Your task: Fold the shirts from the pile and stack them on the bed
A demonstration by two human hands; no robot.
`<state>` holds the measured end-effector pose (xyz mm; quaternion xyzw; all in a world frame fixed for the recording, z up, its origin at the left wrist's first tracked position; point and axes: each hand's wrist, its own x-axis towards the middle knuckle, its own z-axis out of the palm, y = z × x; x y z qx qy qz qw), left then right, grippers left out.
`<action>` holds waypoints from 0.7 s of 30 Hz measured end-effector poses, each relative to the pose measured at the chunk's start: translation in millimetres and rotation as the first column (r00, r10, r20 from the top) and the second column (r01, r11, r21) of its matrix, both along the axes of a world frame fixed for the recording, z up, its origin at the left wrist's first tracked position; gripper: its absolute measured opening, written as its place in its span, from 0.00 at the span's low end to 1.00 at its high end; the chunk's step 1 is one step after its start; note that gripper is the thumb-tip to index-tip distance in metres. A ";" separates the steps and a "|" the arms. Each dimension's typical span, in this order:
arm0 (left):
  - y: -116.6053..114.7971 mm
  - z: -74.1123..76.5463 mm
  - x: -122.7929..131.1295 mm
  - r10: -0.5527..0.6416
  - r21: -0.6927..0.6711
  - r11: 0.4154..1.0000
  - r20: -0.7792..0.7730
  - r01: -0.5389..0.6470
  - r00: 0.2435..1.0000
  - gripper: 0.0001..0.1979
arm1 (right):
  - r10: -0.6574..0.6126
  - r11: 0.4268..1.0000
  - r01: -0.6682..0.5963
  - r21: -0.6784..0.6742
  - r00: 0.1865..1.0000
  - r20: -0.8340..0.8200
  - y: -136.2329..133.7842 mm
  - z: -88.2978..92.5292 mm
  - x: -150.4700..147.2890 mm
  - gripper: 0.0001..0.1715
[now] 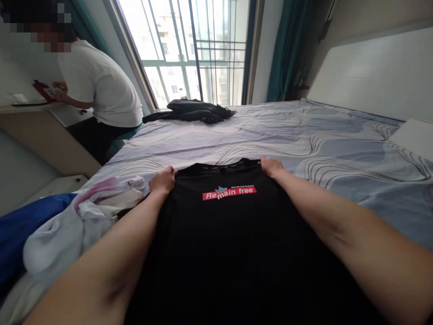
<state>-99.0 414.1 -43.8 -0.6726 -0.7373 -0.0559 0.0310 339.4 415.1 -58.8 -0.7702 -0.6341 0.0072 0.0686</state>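
shirt [233, 253], plain black apart from its red chest print [230, 193], was spread out over the near part of the bed [270, 128], collar [216, 167] farthest away and the body running down past the lower edge of the view; whether its underside rested on the bed could not be told. the left hand [163, 180] had its grip pressed together, pinching the cloth at the shoulder left of the collar, and the right hand [271, 168] pinched the opposite shoulder in the same way, so the collar sat between them. the print read "remain free" in white letters. just left of the shirt, beside the left forearm [115, 253], lay a rumpled heap of pale clothes [61, 237] with blue cloth [23, 230] at its outer side. farther off, dark garments [199, 110] lay on the bed near the window [169, 49]. at the left, a person in a white top [104, 85] leaned by a tabletop [20, 109], hands near a red bottle [43, 90].
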 end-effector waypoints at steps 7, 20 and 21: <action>-39.3 -8.4 92.3 -0.109 0.170 0.979 -0.044 0.115 0.993 0.27 | 0.059 0.982 -0.066 0.179 0.997 0.046 -48.1 0.3 -100.6 0.34; -239.7 -28.3 118.5 -0.275 -0.046 0.960 0.033 0.276 0.961 0.32 | 0.196 0.981 -0.194 0.029 0.969 -0.150 -245.7 -20.4 -128.0 0.36; -256.5 -26.2 111.4 -0.246 -0.048 0.968 0.033 0.247 0.969 0.32 | 0.191 0.982 -0.189 0.027 0.971 -0.141 -263.4 -20.4 -119.3 0.36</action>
